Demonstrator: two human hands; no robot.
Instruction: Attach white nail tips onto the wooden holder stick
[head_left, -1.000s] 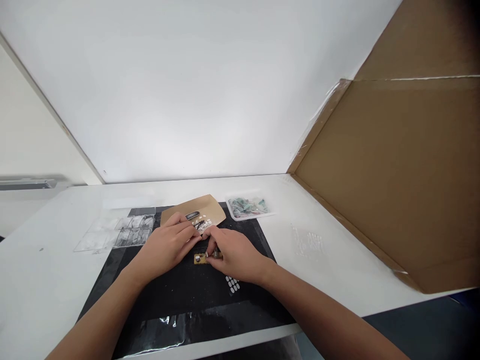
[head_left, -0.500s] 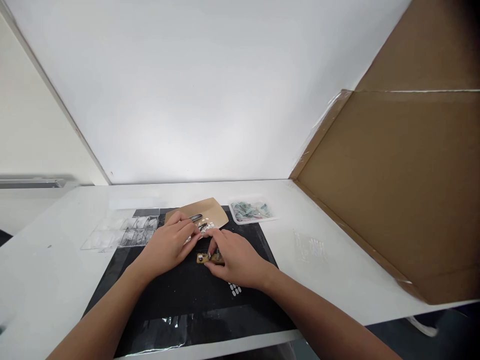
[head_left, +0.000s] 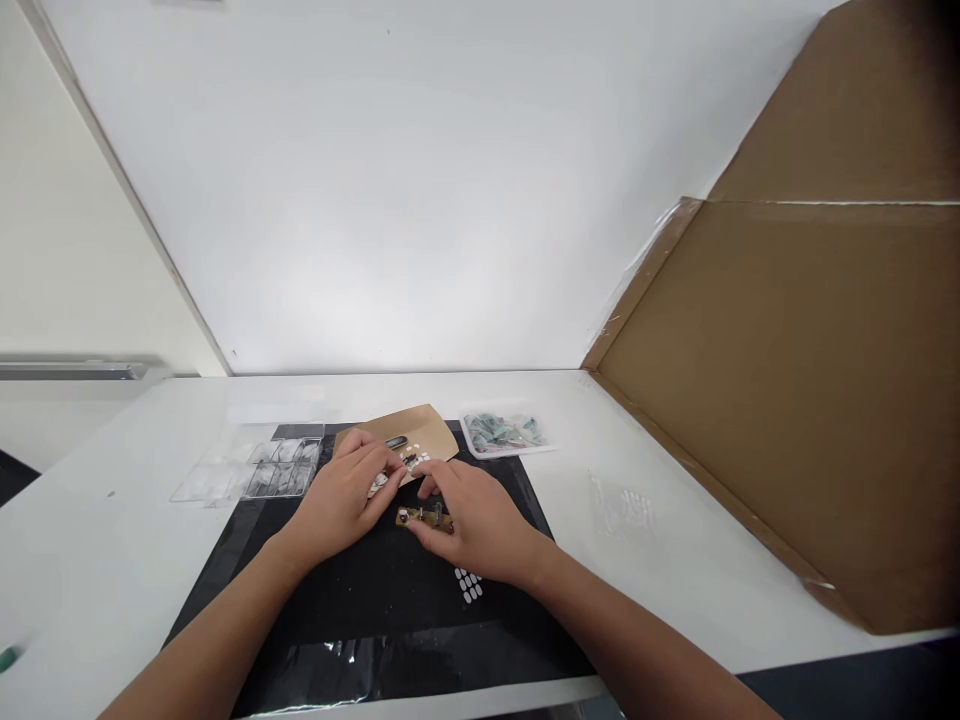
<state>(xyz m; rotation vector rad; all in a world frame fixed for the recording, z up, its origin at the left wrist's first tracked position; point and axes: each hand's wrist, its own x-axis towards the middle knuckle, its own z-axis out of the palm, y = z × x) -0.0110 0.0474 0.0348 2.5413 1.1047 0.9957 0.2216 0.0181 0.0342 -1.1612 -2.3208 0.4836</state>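
Note:
My left hand point(head_left: 349, 497) is over the near left edge of a tan paper sheet point(head_left: 436, 428), thumb and index fingertip closed together; anything between them is too small to make out. A dark, round-ended tool point(head_left: 397, 441) sticks out beyond its fingers. White oval pieces point(head_left: 417, 462) and a small dark part point(head_left: 410, 459) lie on the paper near the fingertips. My right hand point(head_left: 480, 515) arches over a narrow yellow-brown circuit board point(head_left: 412, 517) with small upright metal parts. Its thumb is by the board's near edge, and the index finger is raised apart from it.
A black mat point(head_left: 352, 600) covers the middle of the white table. White ovals point(head_left: 469, 584) lie in rows beside my right wrist. A clear compartment box point(head_left: 281, 468) stands left, a white tray of small bags point(head_left: 506, 432) behind, a clear bag point(head_left: 624, 508) right. Cardboard point(head_left: 787, 400) walls the right side.
My right fingertips have come away from the metal part on the board and spread apart. My left hand stays nearly in place at the paper. The whole view has shifted slightly.

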